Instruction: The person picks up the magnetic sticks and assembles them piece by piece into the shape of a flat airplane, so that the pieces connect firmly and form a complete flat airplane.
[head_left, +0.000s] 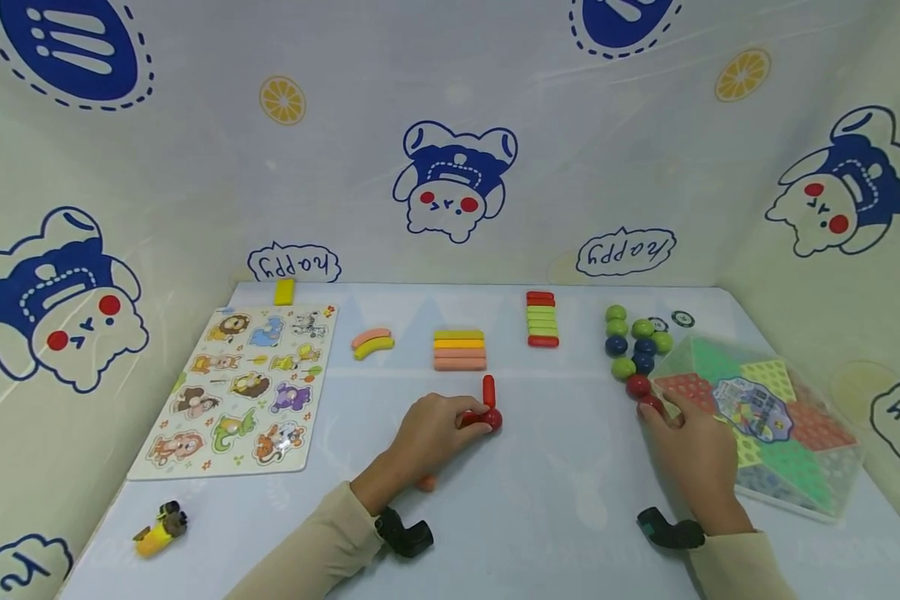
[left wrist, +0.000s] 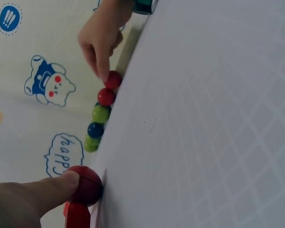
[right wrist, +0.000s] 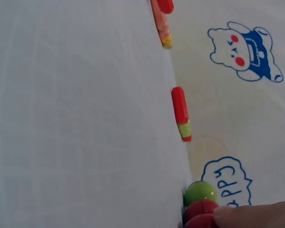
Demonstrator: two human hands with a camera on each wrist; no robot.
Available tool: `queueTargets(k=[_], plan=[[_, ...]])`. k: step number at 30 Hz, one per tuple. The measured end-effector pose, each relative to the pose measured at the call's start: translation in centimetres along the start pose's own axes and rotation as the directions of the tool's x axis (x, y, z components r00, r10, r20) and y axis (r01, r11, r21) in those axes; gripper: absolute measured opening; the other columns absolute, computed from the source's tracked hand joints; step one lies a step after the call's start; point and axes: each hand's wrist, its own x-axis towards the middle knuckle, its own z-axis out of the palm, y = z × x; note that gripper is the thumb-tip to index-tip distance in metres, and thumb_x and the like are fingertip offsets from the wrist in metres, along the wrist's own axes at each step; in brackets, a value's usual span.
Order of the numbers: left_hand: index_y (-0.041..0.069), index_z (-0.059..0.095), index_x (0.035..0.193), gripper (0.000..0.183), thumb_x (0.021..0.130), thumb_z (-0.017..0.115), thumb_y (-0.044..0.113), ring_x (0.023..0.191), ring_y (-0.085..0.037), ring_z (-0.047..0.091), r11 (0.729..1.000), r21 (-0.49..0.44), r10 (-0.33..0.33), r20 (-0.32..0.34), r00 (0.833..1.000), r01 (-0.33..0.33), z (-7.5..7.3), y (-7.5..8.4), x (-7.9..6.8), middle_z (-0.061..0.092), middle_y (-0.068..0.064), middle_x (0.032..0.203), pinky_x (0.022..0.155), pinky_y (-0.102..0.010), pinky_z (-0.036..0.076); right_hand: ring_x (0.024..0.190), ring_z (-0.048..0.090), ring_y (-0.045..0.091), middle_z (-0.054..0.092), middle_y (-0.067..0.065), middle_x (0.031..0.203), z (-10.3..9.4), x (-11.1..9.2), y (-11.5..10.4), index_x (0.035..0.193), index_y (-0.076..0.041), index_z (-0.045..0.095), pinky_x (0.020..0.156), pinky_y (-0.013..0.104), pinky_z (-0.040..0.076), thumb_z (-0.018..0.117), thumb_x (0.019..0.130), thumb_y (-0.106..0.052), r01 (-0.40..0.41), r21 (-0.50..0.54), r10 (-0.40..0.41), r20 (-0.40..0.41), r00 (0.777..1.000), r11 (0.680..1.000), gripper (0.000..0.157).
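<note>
My left hand (head_left: pixel 435 427) pinches a red ball (head_left: pixel 496 419) low over the white table, thumb on one side. A red stick (head_left: pixel 489 388) points away from that ball, and another red part shows between the fingers. In the left wrist view the thumb presses the red ball (left wrist: pixel 87 185) above a red stick (left wrist: pixel 78 216). At the right, my right hand (head_left: pixel 693 446) holds a red ball (head_left: pixel 651 403) between thumb and fingers. It sits against another red ball (head_left: pixel 637 386) at the near end of a cluster of green and blue balls (head_left: pixel 643 345).
An animal puzzle board (head_left: pixel 255 392) lies left, a yellow toy vehicle (head_left: pixel 161 530) nearer. Farther back are curved pieces (head_left: pixel 373 343), yellow and pink sticks (head_left: pixel 460 350), and red and green sticks (head_left: pixel 542 319). A clear-lidded box (head_left: pixel 776 425) borders my right hand. An orange piece (head_left: pixel 426 482) lies beside my left wrist.
</note>
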Motion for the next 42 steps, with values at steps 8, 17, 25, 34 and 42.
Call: queueTargets(k=[8, 17, 25, 34, 42], plan=[[0.022, 0.072, 0.105, 0.029, 0.081, 0.072, 0.038, 0.051, -0.006, 0.038, 1.0, -0.002, 0.02, -0.016, 1.0, -0.02, 0.0, 0.0, 0.1, 0.04, 0.012, 0.051, 0.048, -0.021, 0.029, 0.05, 0.039, 0.02, 0.046, 0.002, 0.056, 0.1, 0.0, 0.2, 0.119, -0.001, 0.062, 0.044, 0.031, 0.025, 0.066, 0.085, -0.041, -0.031, -0.018, 0.032, 0.073, 0.997, 0.999, 0.052], [0.022, 0.072, 0.106, 0.03, 0.081, 0.071, 0.038, 0.051, -0.006, 0.038, 1.0, 0.0, 0.013, -0.016, 1.0, -0.013, 0.0, 0.1, -0.1, 0.038, 0.012, 0.051, 0.048, -0.021, 0.028, 0.049, 0.037, 0.017, 0.042, -0.001, 0.054, 1.3, -0.4, -1.4, 0.114, -0.007, 0.066, 0.044, 0.029, 0.025, 0.069, 0.083, -0.04, 0.069, 0.094, -0.067, -0.027, 0.997, 0.993, 0.045], [0.023, 0.072, 0.107, 0.029, 0.082, 0.071, 0.038, 0.052, -0.006, 0.039, 1.0, -0.002, 0.022, -0.014, 1.0, -0.022, 0.2, 0.1, 0.0, 0.04, 0.013, 0.052, 0.049, -0.021, 0.029, 0.042, 0.032, 0.015, 0.036, -0.002, 0.048, 4.1, -1.2, -5.5, 0.112, -0.019, 0.066, 0.04, 0.026, 0.025, 0.068, 0.08, -0.049, 0.147, 0.238, -0.182, 0.132, 0.974, 0.96, 0.044], [0.022, 0.072, 0.107, 0.031, 0.08, 0.073, 0.037, 0.052, -0.004, 0.041, 1.0, -0.006, 0.003, 0.004, 1.0, -0.003, 0.2, -0.1, 0.0, 0.045, 0.016, 0.054, 0.048, -0.019, 0.033, 0.042, 0.036, 0.02, 0.039, 0.004, 0.048, 7.4, 2.2, -10.5, 0.113, -0.024, 0.067, 0.041, 0.026, 0.029, 0.066, 0.077, -0.057, 0.082, 0.391, -0.199, 0.271, 0.942, 0.917, 0.049], [0.023, 0.072, 0.107, 0.029, 0.081, 0.071, 0.037, 0.051, -0.003, 0.04, 0.999, -0.009, 0.036, -0.006, 0.999, -0.036, 0.5, -0.1, 0.1, 0.047, 0.018, 0.056, 0.046, -0.019, 0.03, 0.044, 0.036, 0.021, 0.039, 0.005, 0.051, 10.8, 4.3, -12.7, 0.111, -0.023, 0.069, 0.041, 0.026, 0.027, 0.063, 0.075, -0.065, -0.026, 0.478, -0.137, 0.304, 0.943, 0.878, 0.055]])
